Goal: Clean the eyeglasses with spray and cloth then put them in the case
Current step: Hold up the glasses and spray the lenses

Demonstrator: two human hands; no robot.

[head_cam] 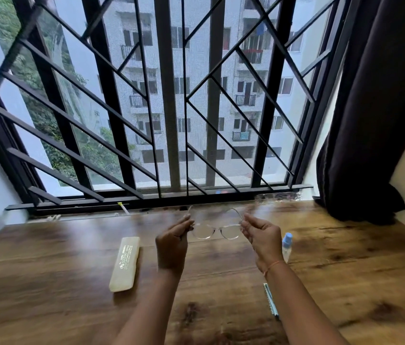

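Head view, findings:

1. Eyeglasses: clear frame, held in the air above the tabletop, between both hands and in front of the window sill. Both temple arms are unfolded and point away from the person, toward the window.
2. Left hand: fingers curled, with thumb and fingertips pinching the left end of the frame near the hinge.
3. Right hand: fingers curled, pinching the right end of the frame in the same way. An orange thread is tied round this wrist.
4. Case: cream, oblong and closed, lying flat on the tabletop to the left of the left forearm, apart from it. Dark print runs along its lid. The largest line appears to begin "GOUTH"; the smaller lines are too blurred to read.
5. Spray bottle: clear body with a pale blue cap, on the tabletop just behind the right wrist, which partly hides it. No label can be read.
6. Thin blue-and-white item: lies on the tabletop against the outer side of the right forearm. Only its edge shows, so I cannot tell what it is.
7. Surroundings: dark wood-grain tabletop, a black window grille with an apartment block beyond it, and a dark curtain at the right.
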